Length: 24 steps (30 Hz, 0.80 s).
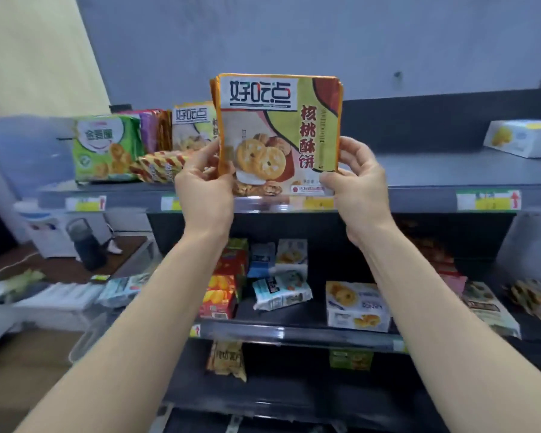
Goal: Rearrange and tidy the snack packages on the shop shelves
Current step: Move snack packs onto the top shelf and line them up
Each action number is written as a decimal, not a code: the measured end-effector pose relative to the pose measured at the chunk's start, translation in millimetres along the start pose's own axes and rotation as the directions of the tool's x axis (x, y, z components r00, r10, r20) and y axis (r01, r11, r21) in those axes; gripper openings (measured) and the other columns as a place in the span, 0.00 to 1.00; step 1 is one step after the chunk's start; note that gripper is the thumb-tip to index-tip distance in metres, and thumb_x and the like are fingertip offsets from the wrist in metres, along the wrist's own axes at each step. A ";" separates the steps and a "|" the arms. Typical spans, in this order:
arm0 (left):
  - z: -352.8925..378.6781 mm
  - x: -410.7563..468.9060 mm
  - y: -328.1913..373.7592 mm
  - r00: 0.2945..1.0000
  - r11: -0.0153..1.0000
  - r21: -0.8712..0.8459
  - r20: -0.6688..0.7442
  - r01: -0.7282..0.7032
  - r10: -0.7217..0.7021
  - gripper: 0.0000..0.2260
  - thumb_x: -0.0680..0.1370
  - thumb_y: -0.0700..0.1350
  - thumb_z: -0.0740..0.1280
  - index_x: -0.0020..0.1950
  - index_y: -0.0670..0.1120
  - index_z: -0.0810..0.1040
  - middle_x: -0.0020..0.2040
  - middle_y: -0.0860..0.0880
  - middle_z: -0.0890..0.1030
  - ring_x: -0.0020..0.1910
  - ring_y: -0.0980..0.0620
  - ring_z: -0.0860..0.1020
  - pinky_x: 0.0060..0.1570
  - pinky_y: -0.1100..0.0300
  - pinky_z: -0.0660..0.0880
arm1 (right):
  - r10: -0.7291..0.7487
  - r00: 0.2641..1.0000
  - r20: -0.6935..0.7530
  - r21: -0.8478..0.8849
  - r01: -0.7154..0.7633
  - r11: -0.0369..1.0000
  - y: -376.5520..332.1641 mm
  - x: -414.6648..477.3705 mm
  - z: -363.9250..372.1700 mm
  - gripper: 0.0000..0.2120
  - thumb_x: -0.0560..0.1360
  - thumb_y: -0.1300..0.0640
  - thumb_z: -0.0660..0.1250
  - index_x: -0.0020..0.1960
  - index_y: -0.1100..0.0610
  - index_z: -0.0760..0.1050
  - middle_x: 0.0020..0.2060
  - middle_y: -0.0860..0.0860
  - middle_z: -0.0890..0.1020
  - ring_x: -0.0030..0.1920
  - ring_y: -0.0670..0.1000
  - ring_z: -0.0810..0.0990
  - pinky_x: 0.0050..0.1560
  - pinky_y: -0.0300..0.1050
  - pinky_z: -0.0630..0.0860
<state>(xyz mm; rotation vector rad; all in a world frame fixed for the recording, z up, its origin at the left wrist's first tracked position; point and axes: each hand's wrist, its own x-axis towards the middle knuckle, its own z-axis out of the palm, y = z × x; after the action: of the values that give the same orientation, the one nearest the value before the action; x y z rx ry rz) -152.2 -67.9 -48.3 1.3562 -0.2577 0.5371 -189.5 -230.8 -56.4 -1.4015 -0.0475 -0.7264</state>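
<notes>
Held left arm (128, 323) and right arm (450, 323) outstretched, bare. Gripped a thin stack of orange-edged cookie packs (278, 129) upright before the top shelf (434, 179): left hand (205, 185) pinching the lower left edge, right hand (355, 185) curled round the lower right corner. Saw a matching pack (194, 126) and a green pack (107, 148) standing on that shelf, at left.

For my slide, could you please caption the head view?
Cookie pack held by left hand and right hand before top shelf.

Cookie pkg (278, 132) btwn hands – above top shelf (434, 185) front.
</notes>
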 end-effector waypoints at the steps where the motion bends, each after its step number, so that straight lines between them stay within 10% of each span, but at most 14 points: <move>1: -10.3 20.6 -0.3 1.000 1.000 0.001 -0.006 -0.013 0.013 0.17 0.75 0.31 0.65 0.56 0.50 0.78 0.41 0.55 0.81 0.35 0.63 0.79 0.38 0.67 0.78 | -0.015 1.000 0.015 0.002 0.015 1.000 1.9 8.8 20.5 0.22 0.72 0.74 0.63 0.60 0.54 0.70 0.52 0.48 0.80 0.49 0.46 0.81 0.47 0.38 0.79; 13: -86.9 210.0 -18.5 0.998 0.970 0.234 0.041 -0.058 0.050 0.15 0.74 0.28 0.63 0.51 0.47 0.71 0.47 0.48 0.76 0.39 0.50 0.76 0.20 0.69 0.70 | -0.036 0.994 0.099 0.033 0.033 0.999 38.3 106.4 192.5 0.34 0.70 0.79 0.56 0.72 0.58 0.64 0.63 0.52 0.76 0.61 0.50 0.76 0.55 0.43 0.79; 24: -96.6 239.4 -55.7 0.916 0.806 0.591 0.339 -0.028 -0.216 0.33 0.77 0.38 0.65 0.77 0.54 0.53 0.68 0.48 0.72 0.66 0.47 0.72 0.68 0.50 0.68 | 0.087 0.993 0.083 0.068 -0.092 0.993 80.6 143.5 208.0 0.33 0.71 0.80 0.56 0.70 0.57 0.64 0.60 0.52 0.75 0.60 0.52 0.78 0.50 0.49 0.81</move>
<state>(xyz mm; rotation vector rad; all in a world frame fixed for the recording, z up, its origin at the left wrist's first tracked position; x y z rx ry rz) 67.7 71.0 -2.3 2.0829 -0.3638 0.2510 41.8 -106.1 -20.8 -1.3549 -0.0721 -0.5886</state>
